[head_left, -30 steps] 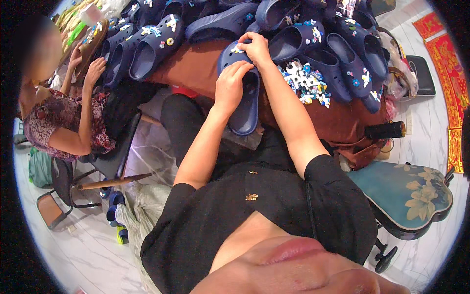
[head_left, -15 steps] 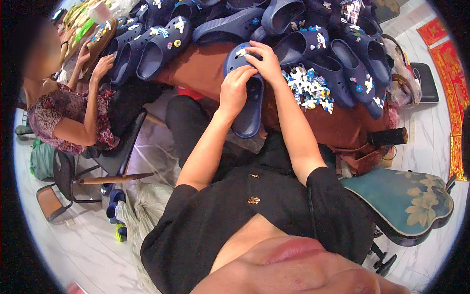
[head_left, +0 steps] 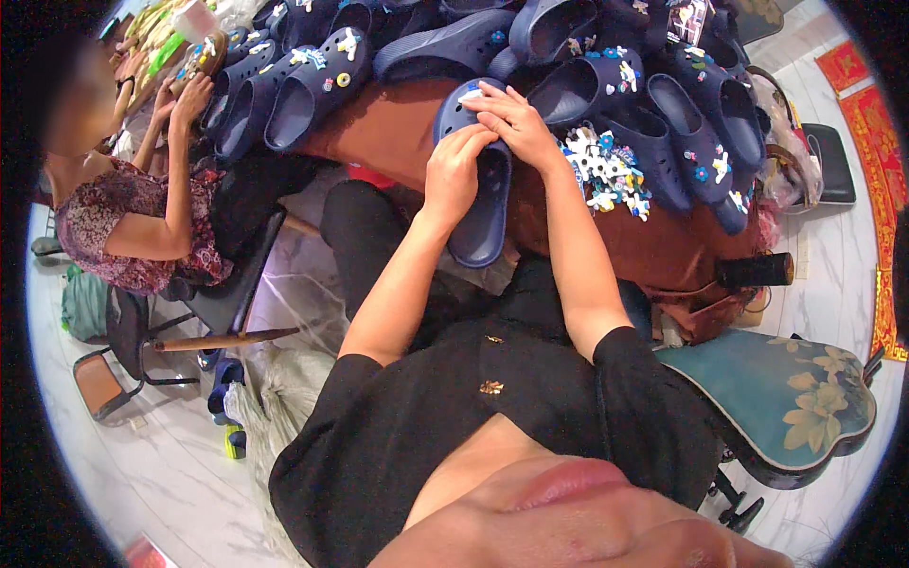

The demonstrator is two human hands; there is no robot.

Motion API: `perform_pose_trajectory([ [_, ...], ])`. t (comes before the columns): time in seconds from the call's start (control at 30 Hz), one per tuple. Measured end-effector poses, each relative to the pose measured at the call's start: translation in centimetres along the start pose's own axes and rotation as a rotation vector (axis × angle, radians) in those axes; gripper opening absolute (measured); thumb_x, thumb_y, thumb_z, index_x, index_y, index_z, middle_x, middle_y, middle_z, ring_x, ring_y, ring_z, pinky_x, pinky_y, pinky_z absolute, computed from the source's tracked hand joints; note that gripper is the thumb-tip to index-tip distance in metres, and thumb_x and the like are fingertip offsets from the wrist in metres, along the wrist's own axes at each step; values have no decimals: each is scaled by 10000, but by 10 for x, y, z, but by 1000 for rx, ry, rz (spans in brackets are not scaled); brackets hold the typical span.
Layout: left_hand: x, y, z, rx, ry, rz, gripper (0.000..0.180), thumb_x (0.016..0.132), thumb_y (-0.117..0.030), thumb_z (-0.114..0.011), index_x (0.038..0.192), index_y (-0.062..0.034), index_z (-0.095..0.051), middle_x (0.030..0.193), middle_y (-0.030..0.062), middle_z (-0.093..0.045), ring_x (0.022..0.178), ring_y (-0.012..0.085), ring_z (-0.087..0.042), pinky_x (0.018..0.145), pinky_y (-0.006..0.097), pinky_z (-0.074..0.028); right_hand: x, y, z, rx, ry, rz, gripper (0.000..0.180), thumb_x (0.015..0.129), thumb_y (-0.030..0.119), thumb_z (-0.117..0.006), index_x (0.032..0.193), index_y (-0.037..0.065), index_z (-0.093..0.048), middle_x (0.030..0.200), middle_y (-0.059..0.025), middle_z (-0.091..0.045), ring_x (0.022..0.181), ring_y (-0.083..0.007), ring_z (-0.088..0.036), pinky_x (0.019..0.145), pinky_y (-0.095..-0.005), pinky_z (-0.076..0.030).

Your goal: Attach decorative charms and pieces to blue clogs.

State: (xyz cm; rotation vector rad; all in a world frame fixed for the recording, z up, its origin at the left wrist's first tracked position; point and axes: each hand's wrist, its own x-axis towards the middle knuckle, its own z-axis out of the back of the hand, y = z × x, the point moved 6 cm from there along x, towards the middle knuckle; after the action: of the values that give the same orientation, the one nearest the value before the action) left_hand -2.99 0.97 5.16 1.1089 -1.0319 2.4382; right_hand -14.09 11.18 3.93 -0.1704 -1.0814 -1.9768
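A navy clog [head_left: 485, 227] stands in front of me at the table's near edge, its holed toe pointing away and its heel toward my lap. My left hand [head_left: 453, 175] is closed on it at the near end of the toe part, fingers bent into the foot opening. My right hand [head_left: 516, 123] lies over the top of the toe, fingers bent and pressed to it. A small white shoe charm [head_left: 470, 96] sits on the toe by my right fingertips, partly covered. Whatever lies beneath the fingers is hidden. Loose charms [head_left: 604, 170] lie heaped right of my right hand.
Many navy clogs [head_left: 445, 52] with charms crowd the brown-covered table [head_left: 379, 123]. At the left, a seated person [head_left: 142, 218] handles a brown clog [head_left: 204, 59]. A black chair [head_left: 227, 303] stands left; a teal flowered seat [head_left: 767, 398] is at my right.
My right hand has shifted slightly over the toe, its fingers lying flatter and closer to my left hand. The person at the left has raised a hand toward the brown clog.
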Motion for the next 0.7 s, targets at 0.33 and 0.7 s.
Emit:
perform_pose_trajectory([
  [0.33, 2, -1, -1, -4, -5, -25, 253, 810, 25, -566, 1032, -30, -674, 1054, 121, -699, 1023, 313, -666, 893, 419, -518, -4, -7, -1, 137, -109, -1, 350, 990, 386, -561, 1177, 134, -716, 1204, -39, -710, 1344, -258, -512, 1176, -512, -249],
  [0.7, 2, -2, 0, -8, -9, -24, 248, 811, 26, -566, 1027, -33, -672, 1058, 120, -696, 1028, 315, -665, 895, 414, -517, -9, 0, 4, 106, -166, 4, 319, 954, 358, -626, 1131, 113, -730, 1154, -63, -725, 1299, -271, -555, 1147, -488, -308],
])
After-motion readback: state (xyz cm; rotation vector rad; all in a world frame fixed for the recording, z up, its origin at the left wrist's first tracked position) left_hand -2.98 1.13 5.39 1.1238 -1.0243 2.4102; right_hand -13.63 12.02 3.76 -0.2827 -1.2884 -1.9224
